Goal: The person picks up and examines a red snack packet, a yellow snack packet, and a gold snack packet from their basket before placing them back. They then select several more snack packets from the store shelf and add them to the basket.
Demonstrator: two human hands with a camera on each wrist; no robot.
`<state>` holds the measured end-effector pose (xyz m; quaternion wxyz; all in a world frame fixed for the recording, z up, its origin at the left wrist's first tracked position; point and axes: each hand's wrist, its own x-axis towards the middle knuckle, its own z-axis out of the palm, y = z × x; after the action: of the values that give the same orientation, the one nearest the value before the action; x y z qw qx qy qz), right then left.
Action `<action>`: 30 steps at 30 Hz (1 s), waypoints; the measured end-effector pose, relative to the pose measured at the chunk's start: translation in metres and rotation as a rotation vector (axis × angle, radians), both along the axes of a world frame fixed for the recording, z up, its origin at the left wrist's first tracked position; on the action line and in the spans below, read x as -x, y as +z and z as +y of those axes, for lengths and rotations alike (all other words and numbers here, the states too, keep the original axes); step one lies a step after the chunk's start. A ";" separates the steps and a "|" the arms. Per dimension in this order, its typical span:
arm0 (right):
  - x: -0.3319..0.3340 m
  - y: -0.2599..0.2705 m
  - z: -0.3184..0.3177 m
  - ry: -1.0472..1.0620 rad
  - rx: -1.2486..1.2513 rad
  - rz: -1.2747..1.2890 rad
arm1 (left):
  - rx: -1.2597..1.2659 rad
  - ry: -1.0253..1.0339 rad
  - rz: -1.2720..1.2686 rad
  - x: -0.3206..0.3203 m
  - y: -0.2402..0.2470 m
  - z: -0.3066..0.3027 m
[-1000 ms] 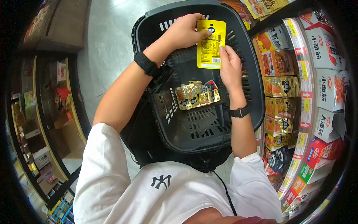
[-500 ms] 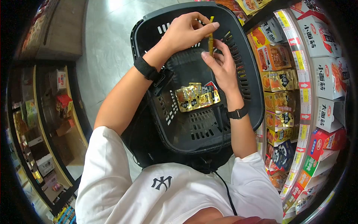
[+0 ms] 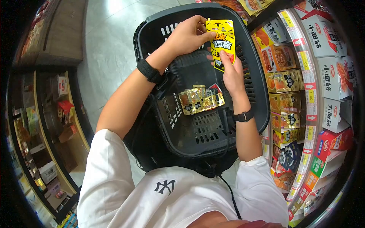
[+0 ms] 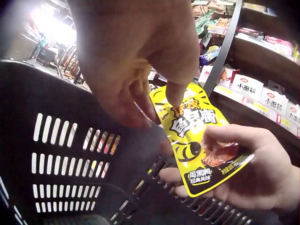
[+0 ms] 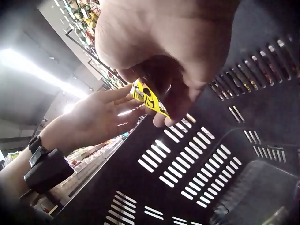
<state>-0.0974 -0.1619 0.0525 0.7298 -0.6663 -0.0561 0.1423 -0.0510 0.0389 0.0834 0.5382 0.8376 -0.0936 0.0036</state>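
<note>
A yellow snack pouch (image 3: 219, 41) is held over the black basket (image 3: 178, 147), its front with large characters facing up. My left hand (image 3: 189, 36) pinches the pouch's upper left edge. On its lower right side my right hand (image 3: 232, 74) grips it, thumb on the front and fingers behind. In the left wrist view the same pouch (image 4: 194, 123) slants between both hands. Only a yellow corner (image 5: 149, 98) of it shows in the right wrist view. Several gold packets (image 3: 199, 99) lie in the basket, with a red-edged one at their right.
Shelves on the right hold gold packets (image 3: 286, 102), white boxes (image 3: 330, 40) and red boxes (image 3: 334, 141) behind a price-tag strip (image 3: 310, 91). Shelves with wooden edges (image 3: 42, 114) stand on the left. Grey tiled floor (image 3: 99, 53) lies between them and the basket.
The pouch has turned from its printed back, through edge-on, to its front. My right fingers came off it or loosened midway and now grip its lower part. The packets in the basket have stayed put.
</note>
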 end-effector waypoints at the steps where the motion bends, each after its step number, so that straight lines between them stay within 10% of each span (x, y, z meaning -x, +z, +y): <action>1: -0.001 0.000 0.000 -0.016 0.002 0.005 | 0.008 0.000 -0.001 -0.002 -0.002 0.001; 30: -0.015 -0.017 0.004 -0.130 0.229 -0.163 | -0.051 0.032 0.063 -0.012 -0.003 0.010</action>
<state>-0.0823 -0.1584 0.0352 0.6496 -0.7569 -0.0556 0.0456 -0.0388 0.0493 0.0809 0.5191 0.8522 -0.0636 -0.0166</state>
